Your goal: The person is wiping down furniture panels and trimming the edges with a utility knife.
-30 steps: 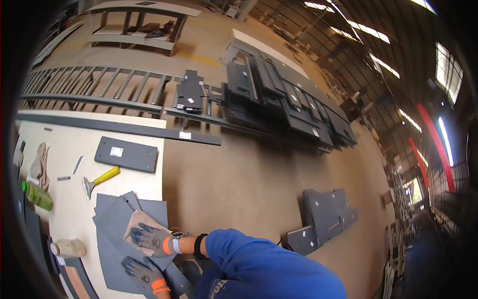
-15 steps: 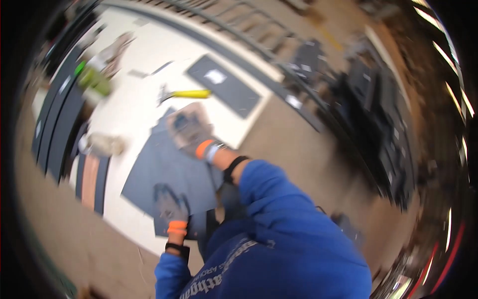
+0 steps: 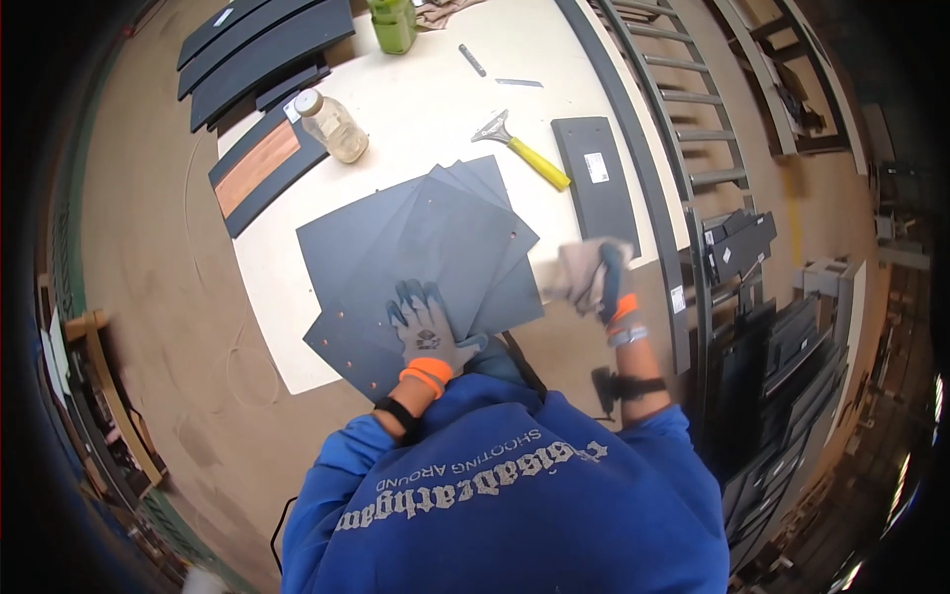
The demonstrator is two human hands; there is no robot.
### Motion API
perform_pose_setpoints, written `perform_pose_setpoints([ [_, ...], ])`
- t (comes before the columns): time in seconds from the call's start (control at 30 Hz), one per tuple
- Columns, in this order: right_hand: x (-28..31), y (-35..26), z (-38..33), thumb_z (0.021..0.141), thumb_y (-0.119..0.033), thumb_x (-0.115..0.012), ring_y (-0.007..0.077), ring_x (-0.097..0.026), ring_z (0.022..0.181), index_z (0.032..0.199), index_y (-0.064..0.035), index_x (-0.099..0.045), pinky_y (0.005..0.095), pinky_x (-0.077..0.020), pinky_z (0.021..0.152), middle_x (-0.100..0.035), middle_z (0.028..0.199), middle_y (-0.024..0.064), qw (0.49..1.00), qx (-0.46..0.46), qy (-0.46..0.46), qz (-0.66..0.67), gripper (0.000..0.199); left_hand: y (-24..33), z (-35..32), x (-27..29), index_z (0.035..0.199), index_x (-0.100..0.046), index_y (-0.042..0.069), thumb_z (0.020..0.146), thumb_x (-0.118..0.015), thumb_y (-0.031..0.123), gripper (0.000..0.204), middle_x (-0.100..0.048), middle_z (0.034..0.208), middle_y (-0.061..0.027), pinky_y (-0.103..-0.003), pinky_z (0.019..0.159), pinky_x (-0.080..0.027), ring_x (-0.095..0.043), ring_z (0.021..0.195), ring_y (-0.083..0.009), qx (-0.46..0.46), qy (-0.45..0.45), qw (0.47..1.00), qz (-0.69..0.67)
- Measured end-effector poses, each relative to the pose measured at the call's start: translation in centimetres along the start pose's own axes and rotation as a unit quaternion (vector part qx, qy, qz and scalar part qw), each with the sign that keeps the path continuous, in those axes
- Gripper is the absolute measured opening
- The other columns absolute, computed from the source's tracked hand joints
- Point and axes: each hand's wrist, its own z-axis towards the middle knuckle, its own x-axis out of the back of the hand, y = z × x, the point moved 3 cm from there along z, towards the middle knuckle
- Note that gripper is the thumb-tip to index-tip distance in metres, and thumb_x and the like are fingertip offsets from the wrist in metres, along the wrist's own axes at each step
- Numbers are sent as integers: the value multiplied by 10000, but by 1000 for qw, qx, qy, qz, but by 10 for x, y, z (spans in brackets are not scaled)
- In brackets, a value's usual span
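Several dark grey flat panels [image 3: 381,238] lie fanned out over one another, with small holes near their edges. My left hand [image 3: 427,332], in a grey and blue work glove, rests on them with its fingers spread. Just off their right edge, my gloved right hand [image 3: 612,277] grips a crumpled beige cloth [image 3: 577,272]; both are blurred by motion. Beyond the panels lies a scraper [image 3: 537,161] with a yellow handle. A narrow dark panel [image 3: 592,203] with a white label is to its right.
The white tabletop [image 3: 267,287] also bears a clear capped jar [image 3: 336,129], a green container [image 3: 393,25], a thin blade [image 3: 519,83] and stacked dark boards [image 3: 272,59] at the far left. A metal roller conveyor [image 3: 705,136] and racked dark panels [image 3: 772,366] stand to the right.
My right hand has moved the cloth from on top of the panels to beyond their right edge. The left hand stays on the panels. The whole view has turned.
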Motion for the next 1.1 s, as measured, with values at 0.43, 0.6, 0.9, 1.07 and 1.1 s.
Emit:
perform_pose_setpoints([
  [0.43, -55, -22, -8, 898, -384, -533, 130, -502, 856, 1141, -13, -499, 279, -442, 752, -533, 957, 59, 981, 170, -61, -67, 445, -58, -27, 41, 1314, -420, -51, 794, -627, 245, 633, -436, 1322, -301, -457, 1070, -309, -408, 1266, -397, -31, 61, 979, -193],
  [0.6, -68, -29, -29, 928, -375, -491, 146, -498, 962, 1166, -14, -491, 285, -439, 831, -533, 1033, 79, 989, 122, -88, 0, 433, -115, -14, 101, 1143, -594, -47, 800, -668, 245, 457, -657, 982, -137, -287, 744, -512, -634, 862, -186, 149, -67, 826, -540],
  [0.9, -50, -28, -44, 919, -430, -474, 186, -528, 973, 1206, -41, -483, 316, -489, 783, -532, 1089, 92, 987, 62, -132, 66, 483, -142, 12, 64, 1171, -593, -31, 810, -666, 242, 459, -643, 977, -75, -252, 729, -494, -596, 821, -127, 112, -139, 853, -490],
  [1.07, -55, -51, -69, 921, -436, -451, 209, -590, 897, 1238, -27, -496, 281, -514, 629, -569, 1103, 101, 974, 53, -179, 129, 520, -161, 37, 52, 1160, -577, 24, 846, -625, 310, 428, -650, 1054, -135, -315, 808, -489, -622, 913, -243, 183, 69, 904, -379],
  [1.1, -55, -46, -60, 921, -436, -451, 209, -590, 897, 1238, -27, -496, 281, -514, 629, -569, 1103, 101, 974, 52, -181, 125, 520, -154, 43, 45, 1160, -577, 24, 846, -625, 310, 428, -650, 1054, -135, -315, 808, -489, -622, 913, -243, 186, 69, 902, -383],
])
